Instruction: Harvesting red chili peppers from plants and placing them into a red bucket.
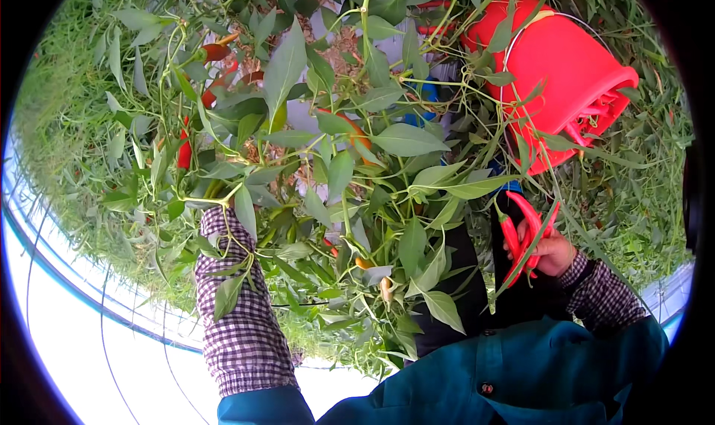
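Observation:
Several ripe red chili peppers point(509, 234) are gripped in my right hand point(553, 253), their tips pointing different ways. A long thin leaf blade crosses in front of them. My left hand is hidden among the leaves of a chili plant point(410, 140); only its forearm, in a checkered sleeve cover point(240, 313), shows. Above that forearm hangs a red chili point(185, 148). An orange-red chili point(362, 140) grows in the middle of the plant, partly behind leaves. Darker reddish-brown chilies point(217, 52) hang at the upper left.
A red bucket point(547, 62) with a wire handle lies tilted at the upper right, with picked red chilies point(595, 110) at its mouth. Thin stems cross in front of it. Dense grass point(67, 118) grows along the left. Pale ground sheeting point(301, 112) shows between the leaves.

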